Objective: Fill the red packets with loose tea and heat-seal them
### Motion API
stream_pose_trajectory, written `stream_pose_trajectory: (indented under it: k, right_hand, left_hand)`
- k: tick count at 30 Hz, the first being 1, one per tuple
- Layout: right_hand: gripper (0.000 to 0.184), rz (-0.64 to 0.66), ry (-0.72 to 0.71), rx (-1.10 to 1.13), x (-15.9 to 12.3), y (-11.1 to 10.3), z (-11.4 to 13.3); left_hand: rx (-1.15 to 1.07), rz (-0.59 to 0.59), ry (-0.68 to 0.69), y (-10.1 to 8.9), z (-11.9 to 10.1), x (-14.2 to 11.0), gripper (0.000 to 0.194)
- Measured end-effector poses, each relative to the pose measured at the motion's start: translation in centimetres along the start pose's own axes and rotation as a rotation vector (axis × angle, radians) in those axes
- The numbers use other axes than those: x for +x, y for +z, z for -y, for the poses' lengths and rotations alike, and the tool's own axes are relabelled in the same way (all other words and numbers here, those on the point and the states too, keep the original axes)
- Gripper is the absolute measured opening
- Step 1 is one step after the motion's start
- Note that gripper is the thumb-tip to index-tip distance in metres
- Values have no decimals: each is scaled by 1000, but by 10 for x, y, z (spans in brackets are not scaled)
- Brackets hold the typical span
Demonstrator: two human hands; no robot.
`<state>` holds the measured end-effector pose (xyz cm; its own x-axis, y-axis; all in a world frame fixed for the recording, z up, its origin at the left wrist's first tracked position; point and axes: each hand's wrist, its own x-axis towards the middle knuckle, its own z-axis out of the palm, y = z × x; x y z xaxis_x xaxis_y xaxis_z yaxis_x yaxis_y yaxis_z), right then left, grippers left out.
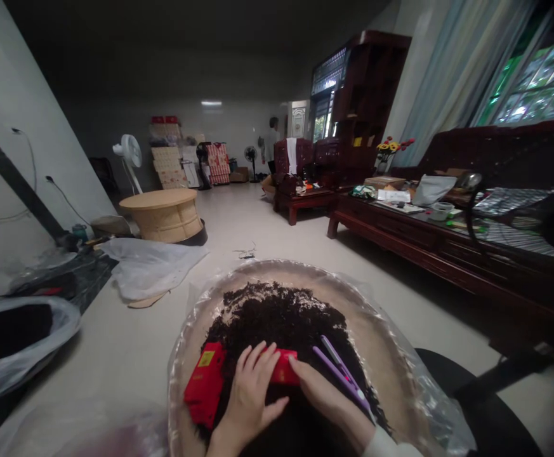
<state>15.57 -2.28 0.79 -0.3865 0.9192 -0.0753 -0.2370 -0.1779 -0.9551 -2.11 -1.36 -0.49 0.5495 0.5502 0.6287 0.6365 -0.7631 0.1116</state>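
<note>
A small red packet (286,368) is between my two hands, over a heap of dark, loose, leaf-like material (277,314). My left hand (252,390) lies over the packet's left end, with fingers bent on it and the thumb lower down. At the right end, my right hand (322,393) grips the packet with its thumb at the edge; its other fingers are hidden. More red packets (205,381) lie at the left of the heap. A purple tool like a hair straightener (341,371) rests on the heap beside my right hand, its jaws apart.
The heap lies in a wide round tray (388,343) edged with clear plastic. At left stands a plastic-lined container (67,317) of dark material. Plastic sheeting (155,263) and a round wooden table (162,203) lie beyond. A dark wooden table (400,235) stands at right.
</note>
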Motion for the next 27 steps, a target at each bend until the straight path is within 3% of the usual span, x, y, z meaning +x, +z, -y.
stream_pose_trajectory:
  k: [5,9,12,16,21,27]
  right_hand:
    - [57,44,18,195,-1,7,-4]
    - [50,44,54,3,0,12,2]
    - [56,-62,125,-128,4,14,-3]
    - [67,-129,177,-139,6,16,-14]
    - [68,-16,138,-101,7,21,-7]
    - [75,56,129,-124,20,26,-3]
  left_hand:
    - [56,-61,-13,14,10,-22,58]
    - [41,-62,-2,22,12,-29,51]
    - [50,-26,13,27,9,-31,52]
    - [79,-53,-43,25,6,-32,55]
    - [96,0,-142,18,1,-31,62]
    - [-31,-5,-282,29,4,-42,73]
